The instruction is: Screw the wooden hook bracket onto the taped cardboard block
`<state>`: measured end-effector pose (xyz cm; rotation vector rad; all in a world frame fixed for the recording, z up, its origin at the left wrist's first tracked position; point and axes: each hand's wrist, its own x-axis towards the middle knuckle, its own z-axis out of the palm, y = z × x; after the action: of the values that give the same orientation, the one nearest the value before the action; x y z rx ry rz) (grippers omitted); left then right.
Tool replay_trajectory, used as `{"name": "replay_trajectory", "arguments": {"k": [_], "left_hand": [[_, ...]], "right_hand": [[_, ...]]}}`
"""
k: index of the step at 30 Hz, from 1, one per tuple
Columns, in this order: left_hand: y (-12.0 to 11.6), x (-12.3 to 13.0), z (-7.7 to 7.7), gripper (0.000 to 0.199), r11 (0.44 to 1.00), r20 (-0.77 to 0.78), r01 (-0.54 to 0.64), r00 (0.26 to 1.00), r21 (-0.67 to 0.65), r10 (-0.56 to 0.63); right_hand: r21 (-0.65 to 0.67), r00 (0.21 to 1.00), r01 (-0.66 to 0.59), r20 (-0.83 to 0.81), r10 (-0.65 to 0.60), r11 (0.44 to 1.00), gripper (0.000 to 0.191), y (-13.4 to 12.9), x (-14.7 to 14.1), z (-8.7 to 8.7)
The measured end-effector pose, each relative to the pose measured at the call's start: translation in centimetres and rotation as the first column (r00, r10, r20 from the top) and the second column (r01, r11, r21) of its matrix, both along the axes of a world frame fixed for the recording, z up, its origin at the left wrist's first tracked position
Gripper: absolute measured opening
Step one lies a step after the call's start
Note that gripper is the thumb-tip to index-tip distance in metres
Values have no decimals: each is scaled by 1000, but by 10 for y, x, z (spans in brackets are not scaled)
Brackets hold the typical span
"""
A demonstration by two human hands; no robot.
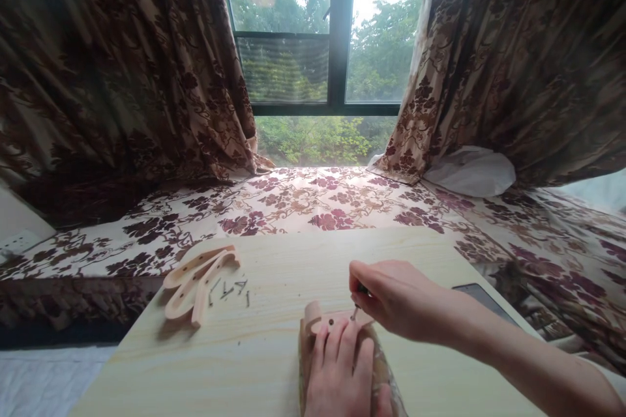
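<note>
My right hand is closed around a screwdriver, its handle mostly hidden in the fist and its thin shaft pointing down. The tip meets a curved pale wooden hook with a dark hole, near a screw head. My left hand bears down on the hook with its fingers laid across it, holding it against a longish block with a patterned side. The thumb lies along the block's right side. Most of the block is hidden under the left hand.
Several similar wooden hooks lie stacked on the left of the pale wooden table, beside several loose screws. A dark flat phone-like thing rests behind my right forearm. Beyond the table is a flowered cloth below a window.
</note>
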<state>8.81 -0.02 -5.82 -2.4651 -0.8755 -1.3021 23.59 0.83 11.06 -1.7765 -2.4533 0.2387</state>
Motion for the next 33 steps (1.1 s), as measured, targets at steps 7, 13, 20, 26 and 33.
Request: {"name": "replay_trajectory", "arguments": {"k": [7,13,20,26,33], "left_hand": [[-2,-6,11,32,1000,-110,17,994,-7,-17],[-2,-2,5,35,1000,-28,-10,1000,14,11],[0,-8,8,34,1000,-122,21,992,-7,-22],[1,-7,7,32,999,-139,16,990,32,-12],[4,-11,9,35,994,-201,23,980,104,-2]], "right_hand": [[-41,995,-16,103,21,999,15,2,0,18],[-72,981,-163,92,169,984,12,4,-4,28],[4,989,-28,145,27,1000,18,12,-4,9],[-37,989,-37,143,42,999,15,15,-3,21],[-50,987,-139,78,142,989,12,12,-2,21]]}}
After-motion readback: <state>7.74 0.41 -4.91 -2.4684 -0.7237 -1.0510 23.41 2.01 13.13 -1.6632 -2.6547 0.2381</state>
